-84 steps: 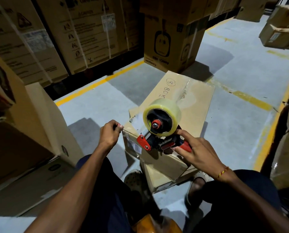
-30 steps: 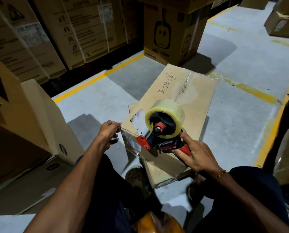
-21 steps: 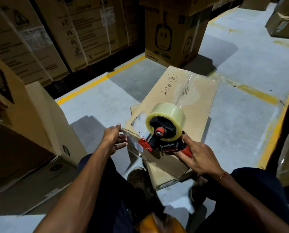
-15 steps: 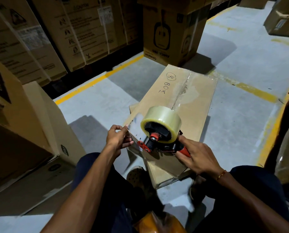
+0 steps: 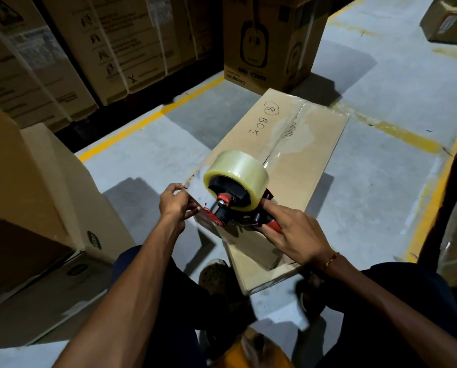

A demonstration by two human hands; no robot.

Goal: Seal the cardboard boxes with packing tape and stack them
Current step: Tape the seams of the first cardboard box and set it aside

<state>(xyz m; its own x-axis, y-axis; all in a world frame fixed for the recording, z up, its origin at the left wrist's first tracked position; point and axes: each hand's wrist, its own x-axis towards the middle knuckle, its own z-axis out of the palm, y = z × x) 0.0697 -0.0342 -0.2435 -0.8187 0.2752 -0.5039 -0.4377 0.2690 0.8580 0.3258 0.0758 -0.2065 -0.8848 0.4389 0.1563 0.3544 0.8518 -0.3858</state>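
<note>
The left hand point(image 5: 176, 201) has its fingers curled, and its fingertips pinch the free end of the clear tape point(image 5: 192, 193) at the near left corner of the cardboard box point(image 5: 296, 155). The right hand point(image 5: 292, 235) is closed around the red handle of the tape dispenser point(image 5: 235, 208), with the thumb lying along the top of the handle toward the roll. The dispenser sits over the near end of the box, just at 3 o'clock from the left hand, and its red front plate almost touches the left fingers. The roll of tape point(image 5: 236, 170) on it is pale yellow and clear, and it stands at 12 o'clock from the handle. The short piece of tape runs between the left fingers and the dispenser, along the near edge of the box. The box lies on the grey floor point(image 5: 381, 195) in the middle of the view, its long side going away toward 1 o'clock. On its top the word "BOX" and a circled mark are written by hand, and a taped seam runs along the middle. This box rests on another box point(image 5: 259, 272), which shows below its near end. Large printed cartons point(image 5: 110, 43) stand at 10 and 11 o'clock, one more carton point(image 5: 272, 41) at 12 o'clock, and a yellow line point(image 5: 153, 115) crosses the floor before them.
</note>
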